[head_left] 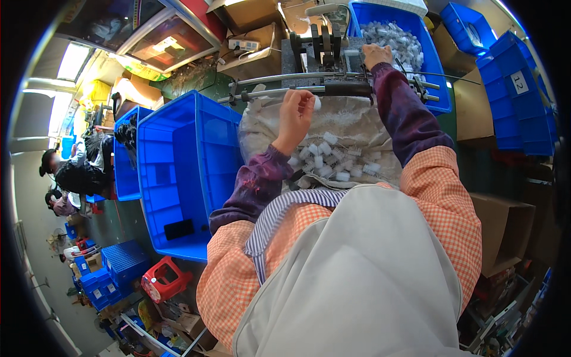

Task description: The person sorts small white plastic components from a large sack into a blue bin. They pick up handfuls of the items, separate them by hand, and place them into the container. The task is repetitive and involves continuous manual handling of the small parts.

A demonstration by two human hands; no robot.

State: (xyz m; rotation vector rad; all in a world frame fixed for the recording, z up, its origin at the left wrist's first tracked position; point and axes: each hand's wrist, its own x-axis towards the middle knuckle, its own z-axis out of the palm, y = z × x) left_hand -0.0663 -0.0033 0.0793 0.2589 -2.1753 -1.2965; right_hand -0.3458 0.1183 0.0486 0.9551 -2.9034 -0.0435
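Your left hand (295, 119) and right hand (377, 56) are apart, both in front of you. The left one is raised over the cloth (267, 122) on your lap, near the metal rods (285, 78), its fingers curled and closed on a small white piece (317, 104) that shows beside the fingertips. Your right hand reaches farther out, fingers bent, at the right side of the dark metal machine (324, 47) and near the blue bin (437, 89) holding a heap of small pale pieces (395, 41); you cannot tell from this view whether it grips anything. Between your forearms, a loose pile of white bristled pieces (333, 159) lies on the cloth. To your left stands a large blue crate (184, 178), and a red stool (163, 279) sits farther back beyond its near end.
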